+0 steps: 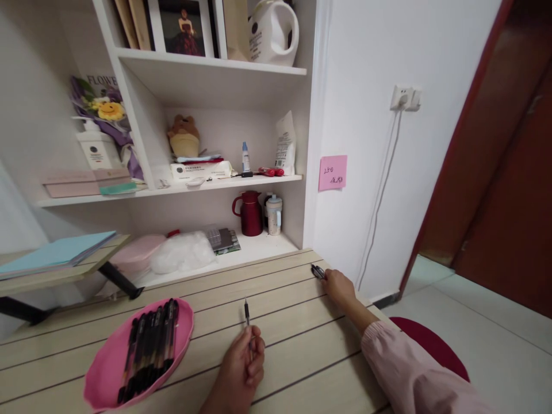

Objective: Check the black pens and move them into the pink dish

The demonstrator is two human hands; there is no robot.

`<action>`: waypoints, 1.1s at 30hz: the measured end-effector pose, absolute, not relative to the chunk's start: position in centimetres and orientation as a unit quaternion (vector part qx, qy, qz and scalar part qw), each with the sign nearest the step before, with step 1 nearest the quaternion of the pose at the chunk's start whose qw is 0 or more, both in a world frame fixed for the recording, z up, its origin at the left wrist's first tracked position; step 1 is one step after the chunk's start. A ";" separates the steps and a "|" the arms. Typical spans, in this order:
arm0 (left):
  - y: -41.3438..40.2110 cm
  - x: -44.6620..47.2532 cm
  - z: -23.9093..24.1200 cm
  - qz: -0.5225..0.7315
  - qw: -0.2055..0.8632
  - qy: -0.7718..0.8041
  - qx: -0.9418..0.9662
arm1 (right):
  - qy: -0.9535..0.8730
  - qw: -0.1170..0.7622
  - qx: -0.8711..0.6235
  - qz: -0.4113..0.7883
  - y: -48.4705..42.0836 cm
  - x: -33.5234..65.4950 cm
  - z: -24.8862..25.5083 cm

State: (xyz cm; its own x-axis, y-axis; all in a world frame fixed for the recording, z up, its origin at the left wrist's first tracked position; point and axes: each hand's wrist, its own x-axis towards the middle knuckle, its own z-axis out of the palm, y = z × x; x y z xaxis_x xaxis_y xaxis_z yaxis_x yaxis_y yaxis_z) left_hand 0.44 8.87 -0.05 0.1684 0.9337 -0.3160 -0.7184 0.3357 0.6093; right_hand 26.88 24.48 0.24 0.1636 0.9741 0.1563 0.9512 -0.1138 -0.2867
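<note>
Status, read from the layout: most of the pens are in. The tray pens (pixel 149 348) lie in the pink tray (pixel 103 376) at the front left of the desk (pixel 297 339), about ten of them, black, parallel and touching side by side, filling the middle of the tray with bare pink on either side. Out of the tray: one pen (pixel 247 313) in the left hand (pixel 241 365) and the loose pens (pixel 318 271) at the desk's far right corner, apparently two, too small to count for sure. So, as a judgement, it is well past halfway, with those few left outside. The left hand sits near the front edge, just right of the tray and not touching it, with its fingers curled shut round the pen's lower half. The upper half sticks out and points away from the person, low over the desk. This pen is slim, dark with a clear or grey section, and looks the same type as the tray pens. The right hand (pixel 338 286), in a pink sleeve (pixel 401 362), is stretched out to the corner and touches the loose pens. Its fingers are bent over their near end, but the back of the hand hides the grip, so clamped or just resting can't be told. No other pens show on the desk.
</note>
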 end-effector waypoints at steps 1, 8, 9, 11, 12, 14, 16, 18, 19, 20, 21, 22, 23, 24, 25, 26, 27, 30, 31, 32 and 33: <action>8.8 0.4 0.0 0.552 0.746 0.334 0.163 | -0.647 0.161 -0.744 0.036 24.6 26.7 0.0; 8.7 0.4 -0.5 0.536 0.737 0.359 0.199 | -0.650 0.189 -0.733 0.066 24.8 26.1 0.2; 8.7 0.5 -0.6 0.535 0.733 0.360 0.215 | -0.651 0.198 -0.729 0.075 24.6 25.9 0.4; 8.7 0.7 -0.6 0.530 0.722 0.364 0.255 | -0.658 0.219 -0.714 0.101 24.1 25.1 0.6; 8.6 0.8 -0.7 0.526 0.715 0.367 0.277 | -0.664 0.230 -0.701 0.118 23.7 24.5 0.7; 8.5 1.1 -0.7 0.513 0.701 0.376 0.322 | -0.680 0.252 -0.670 0.161 22.6 22.7 1.0; 8.3 1.4 -0.7 0.497 0.687 0.386 0.364 | -0.681 0.292 -0.627 0.241 21.1 20.4 1.4; 8.2 1.6 -0.7 0.485 0.673 0.396 0.394 | -0.616 0.387 -0.537 0.426 19.3 18.2 2.1; 8.2 1.6 -0.8 0.480 0.667 0.401 0.405 | -0.585 0.421 -0.494 0.486 18.4 17.2 2.5; 8.1 1.6 -0.8 0.475 0.663 0.406 0.412 | -0.556 0.448 -0.459 0.529 17.6 16.4 3.0; 8.1 1.6 -0.8 0.471 0.660 0.410 0.417 | -0.532 0.469 -0.433 0.556 16.8 15.8 3.5; 8.1 1.6 -0.9 0.467 0.660 0.411 0.422 | -0.513 0.486 -0.414 0.573 16.2 15.3 3.9; 8.2 1.6 -0.9 0.462 0.660 0.411 0.426 | -0.499 0.500 -0.403 0.582 15.8 15.0 4.3; 8.2 1.6 -0.9 0.460 0.661 0.410 0.429 | -0.489 0.510 -0.398 0.585 15.4 14.9 4.6; 8.2 1.6 -1.0 0.460 0.660 0.409 0.432 | -0.482 0.517 -0.396 0.586 15.3 14.8 4.8; 8.2 1.6 -1.0 0.460 0.658 0.408 0.435 | -0.478 0.520 -0.398 0.585 15.2 14.7 4.9; 8.2 1.7 -1.0 0.461 0.657 0.407 0.436 | -0.477 0.519 -0.401 0.585 15.2 14.7 4.9; 8.1 1.8 -0.9 0.463 0.657 0.408 0.433 | -0.480 0.505 -0.408 0.589 15.1 14.6 4.6; 8.0 1.8 -0.8 0.464 0.658 0.408 0.431 | -0.482 0.500 -0.410 0.591 15.1 14.5 4.4; 8.0 1.8 -0.7 0.466 0.657 0.409 0.429 | -0.485 0.495 -0.411 0.593 15.0 14.4 4.3; 7.9 1.9 -0.7 0.468 0.657 0.409 0.427 | -0.488 0.490 -0.410 0.594 14.9 14.3 4.2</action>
State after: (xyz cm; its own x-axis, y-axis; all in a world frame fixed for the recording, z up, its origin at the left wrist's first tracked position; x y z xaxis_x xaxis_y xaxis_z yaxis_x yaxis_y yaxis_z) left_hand 1.87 7.93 -0.67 0.2272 0.9640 -0.1382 -0.2654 0.1979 0.9436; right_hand 14.34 14.92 4.19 -0.1825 0.9832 -0.0091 -0.1830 -0.0430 -0.9822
